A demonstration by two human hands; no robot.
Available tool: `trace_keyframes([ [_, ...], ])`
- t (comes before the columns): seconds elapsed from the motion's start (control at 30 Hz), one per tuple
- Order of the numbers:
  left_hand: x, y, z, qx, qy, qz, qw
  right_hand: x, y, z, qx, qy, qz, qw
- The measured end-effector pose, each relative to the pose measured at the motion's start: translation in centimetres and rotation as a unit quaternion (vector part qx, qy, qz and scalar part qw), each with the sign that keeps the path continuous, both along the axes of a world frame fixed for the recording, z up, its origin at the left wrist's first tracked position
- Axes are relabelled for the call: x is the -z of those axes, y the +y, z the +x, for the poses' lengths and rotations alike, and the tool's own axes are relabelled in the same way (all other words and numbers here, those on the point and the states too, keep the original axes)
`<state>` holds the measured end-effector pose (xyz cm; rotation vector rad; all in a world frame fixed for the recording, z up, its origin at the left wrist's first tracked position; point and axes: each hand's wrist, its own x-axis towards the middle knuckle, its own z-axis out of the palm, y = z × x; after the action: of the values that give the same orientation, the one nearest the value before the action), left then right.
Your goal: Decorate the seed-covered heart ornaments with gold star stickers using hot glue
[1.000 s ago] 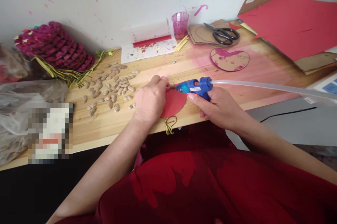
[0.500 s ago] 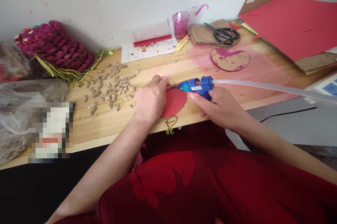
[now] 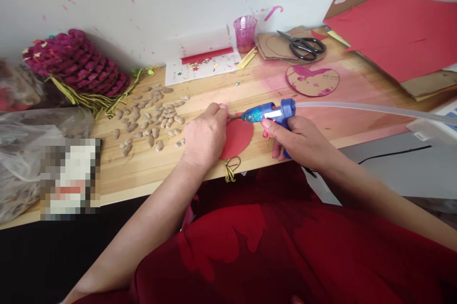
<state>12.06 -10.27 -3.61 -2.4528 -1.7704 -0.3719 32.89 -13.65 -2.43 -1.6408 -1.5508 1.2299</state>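
My left hand (image 3: 205,132) is closed in a pinch over the left side of a red heart-like or rounded cutout (image 3: 240,139) at the table's front edge. Between its fingertips sits a small brown piece that looks like a peanut (image 3: 233,116), mostly covered by the fingers. My right hand (image 3: 298,139) wraps around the handle of a blue glue gun (image 3: 259,112), whose nozzle points left at that piece. A long translucent glue stick (image 3: 342,105) runs out of the gun's back. A yellow-green cord tassel (image 3: 230,174) hangs below the cutout.
Several loose peanuts (image 3: 155,133) lie left of my hand. Behind them leans a stack of magenta peanut-covered pieces (image 3: 78,68). Star sequins lie on a paper sheet (image 3: 174,75). A pink cup (image 3: 244,35), black scissors (image 3: 307,49), a cardboard heart (image 3: 312,81) and red sheets (image 3: 400,32) stand farther back.
My right hand and the glue gun have shifted slightly right, and the gun has turned a little, showing more of its handle. My left hand stays nearly where it was.
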Motion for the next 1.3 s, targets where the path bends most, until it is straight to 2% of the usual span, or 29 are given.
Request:
trace_keyframes([
  [0.2,-0.2,0.0,0.1,-0.003,0.012,-0.026,1.000,0.5,0.3,0.4,0.029,0.091,-0.013,0.995],
  [0.43,-0.8,-1.0,0.4,0.010,0.079,-0.028,0.996,0.2,0.5,0.4,0.092,0.211,-0.023,0.973],
  [0.7,-1.0,-1.7,0.9,0.023,0.136,-0.034,0.990,0.1,1.3,-0.3,0.108,0.297,-0.048,0.947],
  [1.03,0.0,-1.5,0.7,0.068,0.171,0.014,0.983,0.3,1.9,-0.8,0.139,0.326,-0.035,0.934],
  [1.3,-0.2,-1.5,0.8,0.088,0.164,0.028,0.982,0.7,2.6,-1.8,0.177,0.358,-0.019,0.917],
])
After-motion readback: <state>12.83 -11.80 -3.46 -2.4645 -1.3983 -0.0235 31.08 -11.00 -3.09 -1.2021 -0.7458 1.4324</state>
